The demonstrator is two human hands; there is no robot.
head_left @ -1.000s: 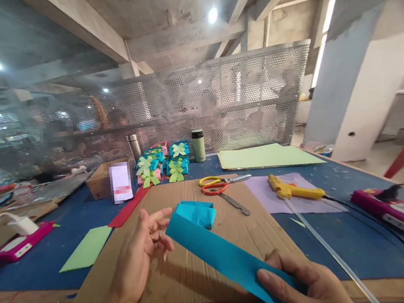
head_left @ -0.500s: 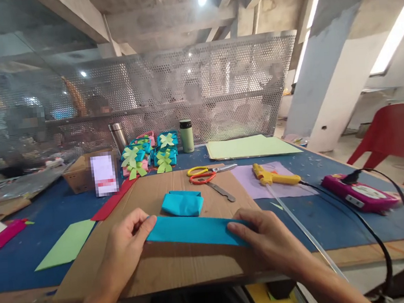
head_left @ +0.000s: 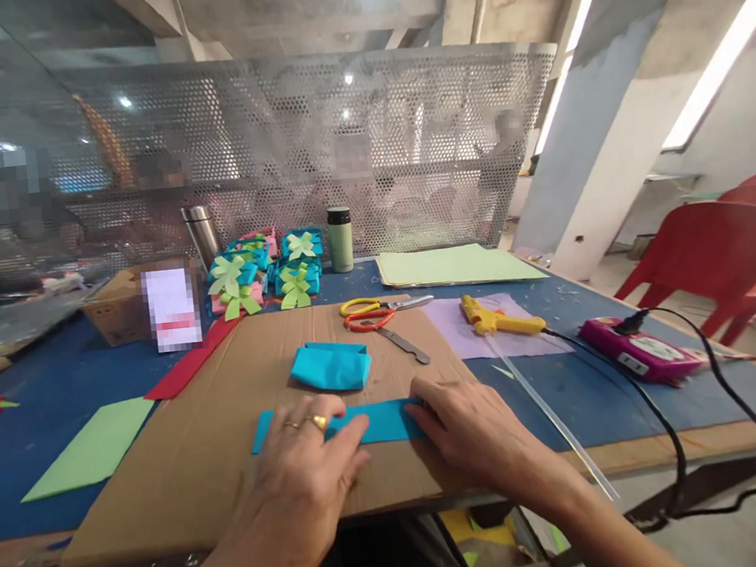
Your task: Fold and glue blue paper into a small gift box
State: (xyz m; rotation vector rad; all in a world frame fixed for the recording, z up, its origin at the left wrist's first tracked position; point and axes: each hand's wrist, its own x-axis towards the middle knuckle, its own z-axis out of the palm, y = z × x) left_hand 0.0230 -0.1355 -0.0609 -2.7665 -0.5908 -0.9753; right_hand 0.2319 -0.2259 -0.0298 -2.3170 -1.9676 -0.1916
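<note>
A blue strip of felt or paper (head_left: 384, 420) lies across the cardboard sheet (head_left: 189, 480) in front of me. My left hand (head_left: 307, 451) rests over its left part, palm down, thumb apart from the fingers, with nothing grasped. At the other end, my right hand (head_left: 458, 423) has its fingers curled over the strip and its thumb against it; the end is hidden under them. Just beyond the strip sits a folded blue pouch (head_left: 331, 366). Behind that are scissors (head_left: 381, 312) with yellow and red handles and a flat metal blade (head_left: 405, 345).
A yellow glue gun (head_left: 502, 318) lies on purple sheet (head_left: 439, 322) at right, its cord near a magenta power strip (head_left: 639, 352). Green sheets (head_left: 456, 265), a green bottle (head_left: 341, 241) and several bow-topped blue pouches (head_left: 297, 278) stand at the back. Left is a red strip (head_left: 191, 359).
The blue strip has gone from being held up between both hands to lying on the cardboard. My left hand let go of its end and moved right onto it. The view shifted slightly.
</note>
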